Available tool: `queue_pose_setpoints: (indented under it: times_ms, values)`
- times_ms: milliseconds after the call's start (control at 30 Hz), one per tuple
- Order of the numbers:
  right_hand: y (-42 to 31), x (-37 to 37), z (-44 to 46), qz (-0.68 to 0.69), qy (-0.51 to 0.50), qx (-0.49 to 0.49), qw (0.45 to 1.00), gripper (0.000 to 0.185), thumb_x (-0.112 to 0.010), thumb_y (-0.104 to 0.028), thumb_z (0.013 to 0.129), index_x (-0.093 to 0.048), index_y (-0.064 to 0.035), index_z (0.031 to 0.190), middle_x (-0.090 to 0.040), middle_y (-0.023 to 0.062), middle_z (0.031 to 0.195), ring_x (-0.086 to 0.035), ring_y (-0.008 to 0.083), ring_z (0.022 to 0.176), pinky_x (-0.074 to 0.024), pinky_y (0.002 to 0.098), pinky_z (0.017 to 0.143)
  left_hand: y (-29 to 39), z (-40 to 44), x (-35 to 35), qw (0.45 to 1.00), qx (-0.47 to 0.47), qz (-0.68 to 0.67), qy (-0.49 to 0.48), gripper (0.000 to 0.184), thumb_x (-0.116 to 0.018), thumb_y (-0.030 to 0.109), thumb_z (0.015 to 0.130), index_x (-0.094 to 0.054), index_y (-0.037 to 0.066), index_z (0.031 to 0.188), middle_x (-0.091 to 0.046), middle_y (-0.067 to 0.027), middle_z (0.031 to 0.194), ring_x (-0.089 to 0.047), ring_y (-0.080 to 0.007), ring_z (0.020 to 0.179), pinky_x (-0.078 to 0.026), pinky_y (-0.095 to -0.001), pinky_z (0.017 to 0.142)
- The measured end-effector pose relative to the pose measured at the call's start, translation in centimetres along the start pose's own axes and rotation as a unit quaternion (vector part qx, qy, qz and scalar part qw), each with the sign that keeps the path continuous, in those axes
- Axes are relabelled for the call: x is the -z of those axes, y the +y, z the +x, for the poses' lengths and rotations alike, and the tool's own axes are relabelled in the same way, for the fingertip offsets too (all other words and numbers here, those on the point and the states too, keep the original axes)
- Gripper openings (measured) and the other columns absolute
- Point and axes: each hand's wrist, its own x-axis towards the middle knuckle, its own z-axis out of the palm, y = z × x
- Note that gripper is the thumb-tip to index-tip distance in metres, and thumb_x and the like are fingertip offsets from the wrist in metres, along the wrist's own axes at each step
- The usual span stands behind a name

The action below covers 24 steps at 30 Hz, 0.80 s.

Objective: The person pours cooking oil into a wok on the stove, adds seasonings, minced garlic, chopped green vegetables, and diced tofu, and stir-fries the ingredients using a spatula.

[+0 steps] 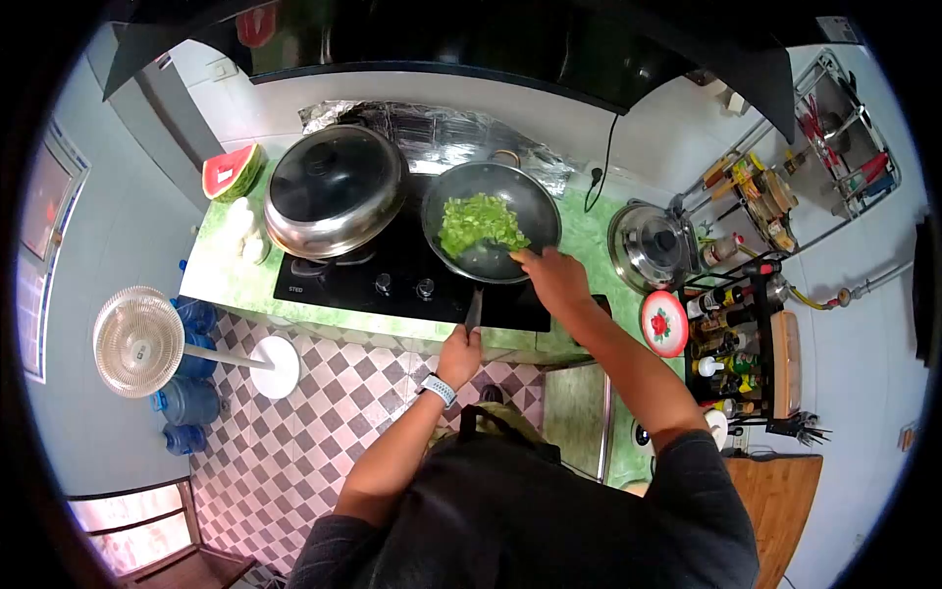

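A dark wok [543, 218] sits on the right side of the black cooktop [339, 285], with chopped green vegetables [479, 224] heaped in its middle. My left hand [459, 355] is closed around the wok's handle [475, 309], which points toward me. Over the wok's near right rim, my right hand [557, 278] grips a utensil with a yellowish part [517, 255] showing at the fingers. Most of that utensil is hidden, so I cannot tell its kind.
Left of the wok stands a large lidded steel pan [334, 221], beside a cut watermelon [233, 173]. To the right are a lidded pot [650, 245], a red-patterned plate [664, 324] and a bottle rack [726, 344]. A range hood [442, 49] hangs above; a fan [139, 342] stands left.
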Motion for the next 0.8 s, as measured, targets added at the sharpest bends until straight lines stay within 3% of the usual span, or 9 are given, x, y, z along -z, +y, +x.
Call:
queue_pose_setpoints:
  times_ms: [200, 267, 367, 500, 567, 600, 667, 733, 800]
  values:
    - [5.7, 6.3, 0.1, 0.046, 0.037, -0.047, 0.997, 0.021, -0.060, -0.021, 0.090, -0.069, -0.0183, 0.109, -0.063, 0.0150, 0.084, -0.068, 0.0314, 0.074, -0.0550, 0.0442, 0.062, 0.4, 0.0, 1.0, 1.000, 0.002, 0.021, -0.010, 0.031, -0.048, 0.028, 0.101, -0.054, -0.001, 0.093, -0.060, -0.0100, 0.067, -0.057, -0.0186, 0.053, -0.043, -0.0348, 0.050]
    - [7.2, 7.8, 0.0, -0.087, -0.063, -0.011, 0.994, 0.022, -0.058, -0.022, 0.091, -0.069, -0.0182, 0.110, -0.064, 0.0146, 0.086, -0.068, 0.0314, 0.076, -0.0551, 0.0430, 0.062, 0.6, 0.0, 1.0, 1.000, 0.018, 0.012, -0.014, 0.031, -0.048, 0.028, 0.101, -0.054, -0.001, 0.094, -0.060, -0.0100, 0.067, -0.056, -0.0190, 0.053, -0.043, -0.0352, 0.051]
    - [8.9, 1.7, 1.8, -0.089, -0.005, 0.094, 0.992, 0.024, -0.056, -0.021, 0.093, -0.068, -0.0194, 0.113, -0.064, 0.0137, 0.087, -0.068, 0.0316, 0.074, -0.0555, 0.0418, 0.063, 1.0, 0.0, 0.9, 0.999, 0.024, 0.029, -0.022, 0.031, -0.048, 0.028, 0.101, -0.054, -0.002, 0.095, -0.059, -0.0100, 0.066, -0.057, -0.0195, 0.052, -0.044, -0.0357, 0.051]
    - [8.0, 0.4, 5.0, -0.073, 0.047, 0.062, 0.994, 0.023, -0.054, -0.022, 0.095, -0.068, -0.0194, 0.113, -0.065, 0.0134, 0.084, -0.068, 0.0320, 0.077, -0.0556, 0.0417, 0.066, 1.3, -0.1, 0.9, 0.999, 0.049, -0.010, -0.016, 0.034, -0.049, 0.030, 0.101, -0.055, -0.002, 0.093, -0.061, -0.0113, 0.067, -0.059, -0.0231, 0.055, -0.046, -0.0378, 0.055]
    - [9.1, 3.7, 5.8, -0.072, -0.049, -0.001, 0.996, 0.024, -0.055, -0.029, 0.095, -0.069, -0.0137, 0.107, -0.068, 0.0150, 0.085, -0.069, 0.0325, 0.079, -0.0553, 0.0423, 0.068, 2.9, -0.4, 1.7, 0.998, 0.065, -0.022, -0.016, 0.037, -0.051, 0.030, 0.098, -0.053, -0.006, 0.091, -0.061, -0.0334, 0.082, -0.060, -0.0503, 0.084, -0.047, -0.0523, 0.074]
    - [10.8, 3.6, 6.8, -0.068, -0.063, -0.045, 0.995, 0.028, -0.056, -0.032, 0.095, -0.069, -0.0104, 0.105, -0.069, 0.0165, 0.085, -0.069, 0.0320, 0.080, -0.0552, 0.0423, 0.068, 2.7, -0.2, 1.7, 0.997, 0.066, -0.022, -0.012, 0.037, -0.051, 0.030, 0.098, -0.053, -0.006, 0.091, -0.061, -0.0334, 0.082, -0.060, -0.0503, 0.084, -0.047, -0.0523, 0.074]
    - [14.1, 2.9, 9.4, -0.060, -0.082, -0.094, 0.990, 0.035, -0.058, -0.036, 0.094, -0.069, -0.0037, 0.101, -0.070, 0.0195, 0.086, -0.069, 0.0326, 0.081, -0.0549, 0.0419, 0.068, 1.8, -0.1, 1.3, 0.998, 0.050, 0.023, -0.009, 0.035, -0.049, 0.031, 0.100, -0.054, -0.002, 0.092, -0.062, -0.0166, 0.069, -0.062, -0.0290, 0.060, -0.047, -0.0420, 0.059]
    - [16.8, 0.6, 13.6, -0.056, -0.088, -0.101, 0.989, 0.038, -0.059, -0.036, 0.093, -0.069, -0.0003, 0.099, -0.070, 0.0211, 0.086, -0.069, 0.0337, 0.081, -0.0549, 0.0416, 0.068, 1.9, -0.1, 1.5, 0.998, 0.039, 0.042, -0.005, 0.035, -0.049, 0.031, 0.100, -0.054, -0.002, 0.092, -0.062, -0.0189, 0.070, -0.062, -0.0327, 0.063, -0.047, -0.0438, 0.061]
    - [19.1, -2.9, 19.0, -0.038, -0.381, 0.030, 0.923, 0.036, -0.062, -0.033, 0.091, -0.071, 0.0013, 0.089, -0.070, 0.0209, 0.082, -0.069, 0.0359, 0.081, -0.0540, 0.0432, 0.068, 3.5, -0.3, 2.2, 0.997, 0.053, 0.053, -0.023, 0.035, -0.048, 0.031, 0.100, -0.053, -0.002, 0.091, -0.062, -0.0237, 0.072, -0.062, -0.0416, 0.071, -0.047, -0.0477, 0.066]
